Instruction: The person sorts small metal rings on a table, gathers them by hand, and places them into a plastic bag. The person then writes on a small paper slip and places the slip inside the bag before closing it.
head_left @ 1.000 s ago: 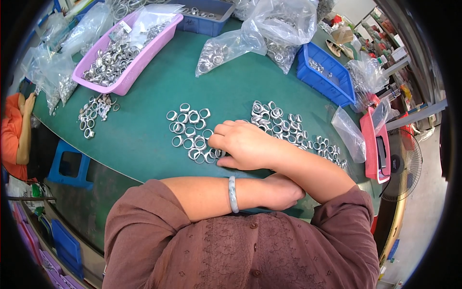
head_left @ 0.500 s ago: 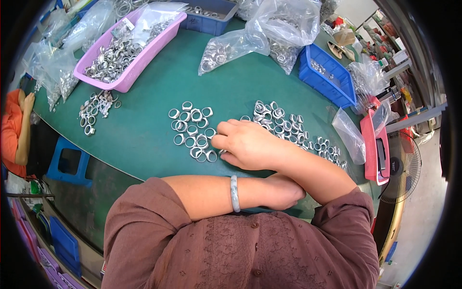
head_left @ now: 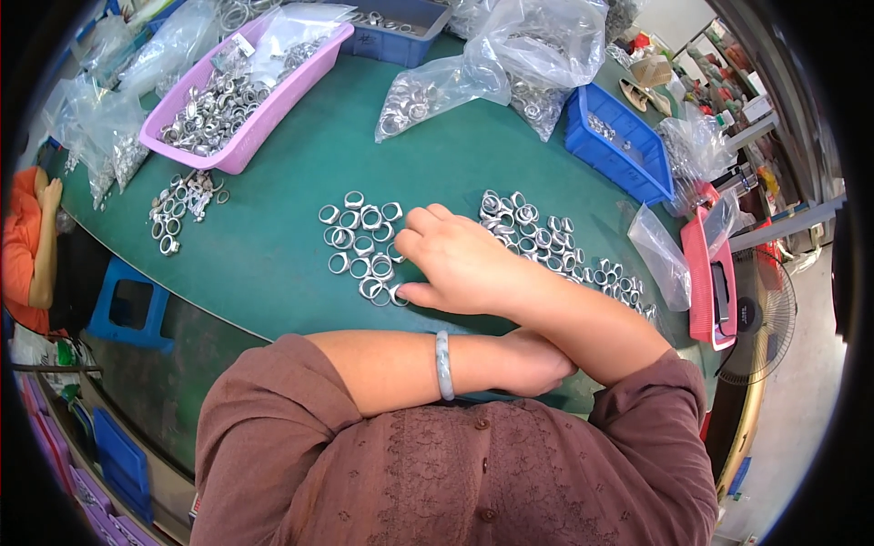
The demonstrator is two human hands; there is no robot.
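Note:
My right hand (head_left: 460, 259) reaches leftward over the green table, palm down. Its thumb is spread from the bent fingers, and the thumb tip touches a ring at the near right edge of a group of silver-coloured metal rings (head_left: 362, 246). The fingertips are beside that group's right side; nothing shows gripped in them. Past the knuckles, a second, denser group of similar rings (head_left: 543, 238) extends right, partly behind my hand and forearm. My left hand (head_left: 535, 361) rests near the table's front edge, tucked under my right forearm, fingers hidden. A pale bangle (head_left: 444, 366) circles my left wrist.
Far left stands a pink-purple tray (head_left: 246, 136) full of metal parts, with loose rings (head_left: 170, 218) before it. Clear bags (head_left: 537, 55) of parts and a blue tray (head_left: 619, 146) stand at the back right. A pink basket (head_left: 699, 282) is at the right edge.
My right hand's fingers have spread from the thumb and shifted slightly away from me. The thumb has moved left onto the left group's edge. My left hand has stayed put.

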